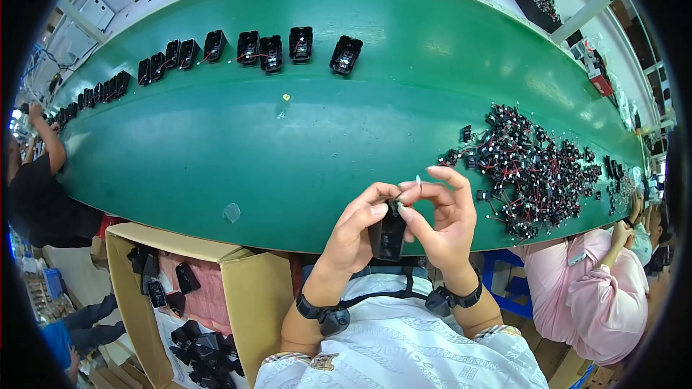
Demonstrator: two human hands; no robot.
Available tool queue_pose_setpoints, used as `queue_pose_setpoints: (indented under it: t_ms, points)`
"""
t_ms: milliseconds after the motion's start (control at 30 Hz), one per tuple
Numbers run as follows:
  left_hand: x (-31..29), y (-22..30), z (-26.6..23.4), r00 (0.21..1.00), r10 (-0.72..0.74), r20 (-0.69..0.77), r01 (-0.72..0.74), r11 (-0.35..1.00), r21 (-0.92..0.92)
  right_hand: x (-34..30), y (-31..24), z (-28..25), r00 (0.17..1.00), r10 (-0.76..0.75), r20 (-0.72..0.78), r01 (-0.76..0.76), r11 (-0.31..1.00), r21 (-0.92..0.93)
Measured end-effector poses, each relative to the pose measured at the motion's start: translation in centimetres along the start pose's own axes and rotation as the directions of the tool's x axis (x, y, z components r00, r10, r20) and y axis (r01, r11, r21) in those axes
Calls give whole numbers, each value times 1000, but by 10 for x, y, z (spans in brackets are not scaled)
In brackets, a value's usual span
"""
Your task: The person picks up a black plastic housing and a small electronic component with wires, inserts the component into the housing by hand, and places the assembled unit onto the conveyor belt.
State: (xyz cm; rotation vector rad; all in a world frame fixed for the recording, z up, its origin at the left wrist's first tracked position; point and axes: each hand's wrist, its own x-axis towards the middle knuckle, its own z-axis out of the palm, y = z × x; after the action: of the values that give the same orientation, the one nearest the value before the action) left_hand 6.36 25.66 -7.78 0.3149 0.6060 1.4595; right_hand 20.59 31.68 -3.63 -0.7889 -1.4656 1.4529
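In front of my body, near the table's front edge, I hold a black plastic housing [390, 236] upright. My left hand [350, 234] is closed around its left side, with thumb and fingertips at the top end. The thumb and forefinger of my right hand [448, 225] pinch together at that same top end; whatever small part is between them is too hidden to name. A small white piece [418, 181] shows by the right fingertips. To the right lies a big heap of small black parts with red and black wires [530, 169].
Open black housings [300, 45] with wires stand in a row along the back left of the green table [216, 144]. A cardboard box [256, 310] with more black housings is at my left. Other people sit right [605, 295] and stand left [43, 194].
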Motion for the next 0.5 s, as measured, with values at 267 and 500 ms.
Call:
queue_pose_setpoints:
  t_ms: [267,500]
  points:
    - [-4,-4,10,955,297,-19,-242,813,529,5,-9,-8,944,-301,133,315,711,-629]
    - [6,0,-12,985,147,92,-139,986,-91,-6,-33,-18,941,-169,294,295,836,-463]
